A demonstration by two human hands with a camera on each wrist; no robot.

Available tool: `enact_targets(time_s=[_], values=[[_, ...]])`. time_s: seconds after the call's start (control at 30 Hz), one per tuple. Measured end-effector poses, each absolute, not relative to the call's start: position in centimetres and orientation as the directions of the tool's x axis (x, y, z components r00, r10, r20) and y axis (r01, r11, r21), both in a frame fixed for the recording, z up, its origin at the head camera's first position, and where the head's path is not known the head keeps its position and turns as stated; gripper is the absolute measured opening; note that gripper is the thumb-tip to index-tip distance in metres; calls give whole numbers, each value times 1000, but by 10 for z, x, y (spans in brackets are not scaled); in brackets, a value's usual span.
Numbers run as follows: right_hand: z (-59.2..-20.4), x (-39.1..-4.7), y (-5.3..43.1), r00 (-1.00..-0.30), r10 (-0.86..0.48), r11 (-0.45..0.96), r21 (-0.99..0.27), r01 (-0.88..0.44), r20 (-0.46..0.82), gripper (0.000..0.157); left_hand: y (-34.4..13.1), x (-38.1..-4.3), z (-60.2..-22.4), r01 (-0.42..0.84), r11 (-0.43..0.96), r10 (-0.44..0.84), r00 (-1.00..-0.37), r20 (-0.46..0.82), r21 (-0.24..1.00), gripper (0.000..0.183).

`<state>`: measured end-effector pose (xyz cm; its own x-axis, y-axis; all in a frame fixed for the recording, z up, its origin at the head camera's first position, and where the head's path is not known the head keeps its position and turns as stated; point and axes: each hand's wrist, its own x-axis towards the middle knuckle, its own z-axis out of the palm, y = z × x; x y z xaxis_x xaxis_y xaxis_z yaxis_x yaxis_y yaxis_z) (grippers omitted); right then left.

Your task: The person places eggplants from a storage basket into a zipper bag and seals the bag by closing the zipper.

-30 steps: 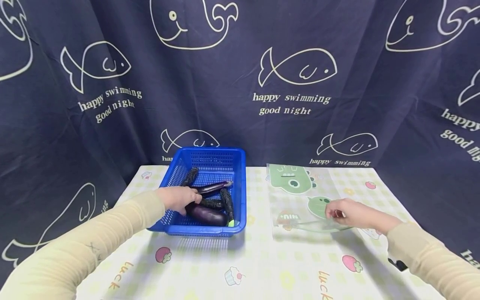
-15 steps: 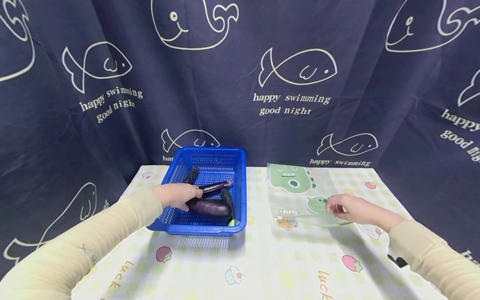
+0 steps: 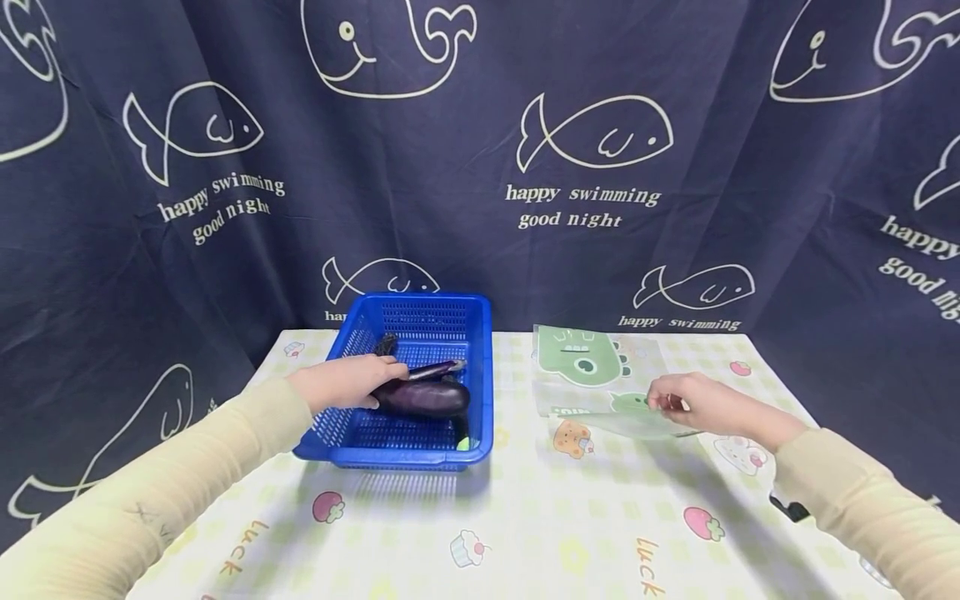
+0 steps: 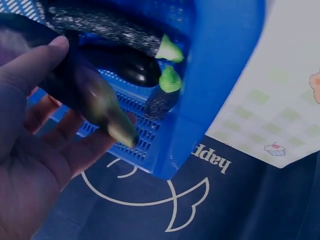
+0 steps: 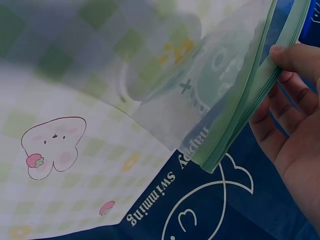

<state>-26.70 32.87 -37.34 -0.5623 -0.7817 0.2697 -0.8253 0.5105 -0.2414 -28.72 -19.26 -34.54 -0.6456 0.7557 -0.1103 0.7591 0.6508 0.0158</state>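
My left hand (image 3: 341, 383) grips a large purple eggplant (image 3: 423, 399) by one end, over the blue basket (image 3: 450, 457). In the left wrist view the thumb lies over this eggplant (image 4: 82, 90) and the fingers curl beneath it. A thinner eggplant (image 3: 438, 370) lies in the basket behind the held one. Also in there are dark bumpy cucumbers (image 4: 107, 25) with light green ends, partly covered. At the right, my right hand (image 3: 697, 406) pinches the green zip edge (image 5: 250, 100) of a clear zip bag (image 3: 577, 358) printed with green cartoon figures, the near edge raised.
A patterned white and green tablecloth (image 3: 480, 508) covers the table, and the basket and bag stand apart on it. Close behind the table hangs a dark blue fish-print curtain (image 3: 450, 192).
My left hand has taken the large eggplant up from the other vegetables, moving it slightly upward and away. My right hand has raised the bag's near edge a little.
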Motion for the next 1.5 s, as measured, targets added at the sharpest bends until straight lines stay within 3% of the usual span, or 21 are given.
enact_targets(time_s=[0.37, 0.9, 1.3, 1.5], values=[[-369, -272, 327, -572, -770, 529, -220, -820, 283, 39, -185, -279, -336, 686, 727, 687, -727, 11, -39, 42], [-364, -272, 318, -596, -756, 556, -215, -803, 271, 40, -160, -267, -318, 643, 765, 643, -762, 80, -31, 46], [-354, -274, 307, -603, -752, 567, -206, -797, 266, 36, -135, -256, -311, 644, 762, 646, -752, 129, -63, 48], [-352, -276, 304, -611, -750, 577, -203, -791, 253, 34, -120, -254, -309, 673, 735, 676, -717, 168, -84, 48]])
